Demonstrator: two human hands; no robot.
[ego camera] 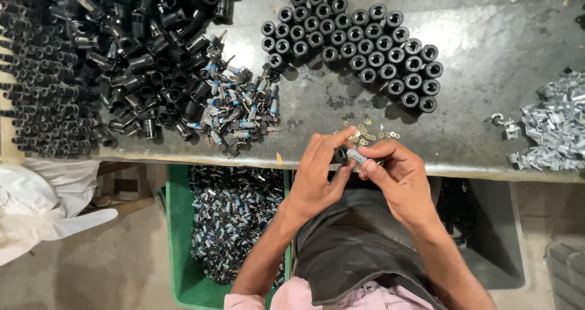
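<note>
- Close together over the near edge of the grey workbench (487, 54), both hands pinch 1 small part between them.
- Left hand (317, 173): fingers curled, thumb and fingertips closed on the dark end of a small cylindrical fitting (352, 156).
- Right hand (399, 179): thumb and forefinger closed on the silvery-blue end of the same fitting, the other fingers folded in.
- Just beyond the fingertips, a scatter of tiny brass clips (365, 133) lies on the bench.
- Further back, black tubular caps (359, 42) stand upright, packed side by side in rows.
- At the left, a loose heap of black plastic sleeves (122, 54) spreads across the bench, with a smaller pile of blue-and-silver fittings (241, 112) at its near edge.
- At the right edge lies a pile of bright metal clamps (551, 127).
- Below the bench, a green crate (178, 237) holds many more finished fittings, beside the left forearm.
- White cloth (42, 206) lies on the floor at the left.
</note>
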